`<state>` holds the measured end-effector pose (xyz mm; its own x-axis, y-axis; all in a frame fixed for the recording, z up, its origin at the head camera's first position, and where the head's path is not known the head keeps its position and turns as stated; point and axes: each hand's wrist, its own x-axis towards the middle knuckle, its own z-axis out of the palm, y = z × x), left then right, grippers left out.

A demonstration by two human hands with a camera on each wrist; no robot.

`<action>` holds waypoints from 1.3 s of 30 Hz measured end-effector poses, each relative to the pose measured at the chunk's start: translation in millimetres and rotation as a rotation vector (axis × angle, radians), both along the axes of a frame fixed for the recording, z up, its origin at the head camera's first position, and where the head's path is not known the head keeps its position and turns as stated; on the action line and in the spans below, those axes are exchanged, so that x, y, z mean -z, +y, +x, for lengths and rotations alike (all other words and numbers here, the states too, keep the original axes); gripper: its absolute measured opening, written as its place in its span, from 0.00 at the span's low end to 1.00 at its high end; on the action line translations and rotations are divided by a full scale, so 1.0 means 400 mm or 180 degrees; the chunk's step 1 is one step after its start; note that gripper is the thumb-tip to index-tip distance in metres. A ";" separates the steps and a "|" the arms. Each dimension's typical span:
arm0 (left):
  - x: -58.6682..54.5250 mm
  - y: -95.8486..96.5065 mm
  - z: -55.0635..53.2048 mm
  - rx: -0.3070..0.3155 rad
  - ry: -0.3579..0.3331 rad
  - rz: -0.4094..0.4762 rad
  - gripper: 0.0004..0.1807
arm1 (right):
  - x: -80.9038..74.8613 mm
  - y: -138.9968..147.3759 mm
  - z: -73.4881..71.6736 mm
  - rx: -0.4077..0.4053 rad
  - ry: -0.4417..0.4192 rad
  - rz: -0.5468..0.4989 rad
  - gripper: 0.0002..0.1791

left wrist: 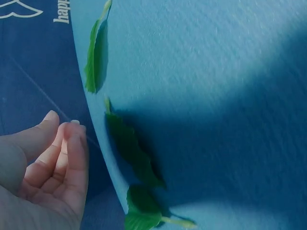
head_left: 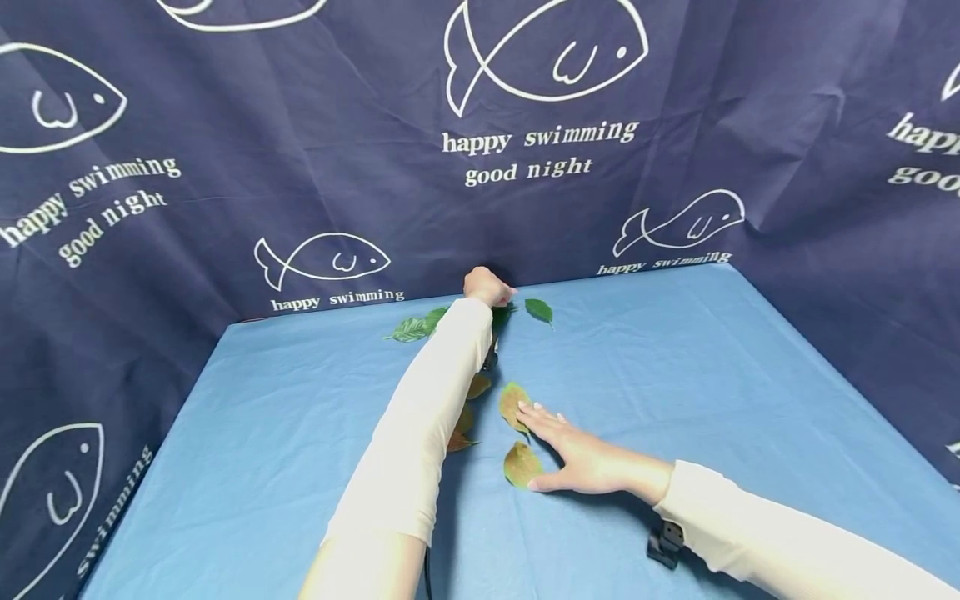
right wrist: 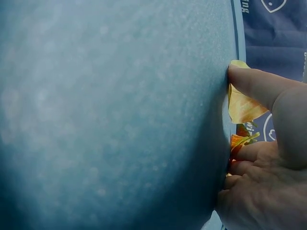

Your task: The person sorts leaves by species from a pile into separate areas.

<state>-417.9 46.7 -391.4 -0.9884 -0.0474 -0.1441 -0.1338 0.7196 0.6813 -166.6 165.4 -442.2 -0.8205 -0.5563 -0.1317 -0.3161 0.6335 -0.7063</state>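
Note:
My left hand (head_left: 487, 287) is at the far table edge, its fingers loosely bent and holding nothing in the left wrist view. Close to it lies a dark green leaf (left wrist: 132, 148), between two other green leaves. To its right in the head view is a single green leaf (head_left: 538, 311). Fingers outstretched, my right hand (head_left: 588, 458) rests near the table's middle. Its fingertips touch a yellow-brown leaf (head_left: 512, 404), and its thumb touches the edge of a second yellow-brown leaf (head_left: 521, 465) nearer me.
More green leaves (head_left: 408, 330) lie left of the left forearm. Several brownish leaves, one reddish-brown leaf (head_left: 459, 442) among them, are partly hidden by the left sleeve (head_left: 416, 417). A dark blue fish-print curtain (head_left: 525, 225) hangs behind the blue tablecloth (head_left: 285, 417).

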 end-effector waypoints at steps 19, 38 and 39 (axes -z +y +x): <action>-0.086 -0.068 0.025 0.0472 -0.0190 0.0249 0.13 | -0.008 0.002 -0.009 0.0021 -0.0131 -0.0025 0.52; -0.138 -0.202 0.087 0.1355 -0.0160 0.0218 0.28 | -0.005 -0.001 -0.009 0.0005 -0.0162 -0.0031 0.52; -0.140 -0.212 0.092 0.1434 -0.0153 0.0203 0.29 | -0.005 -0.002 -0.011 -0.0005 -0.0155 -0.0044 0.52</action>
<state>-381.3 -38.0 -335.3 -0.9006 0.3963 -0.1788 0.1505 0.6700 0.7269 -171.1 164.5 -440.2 -0.8124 -0.5596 -0.1639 -0.2821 0.6232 -0.7294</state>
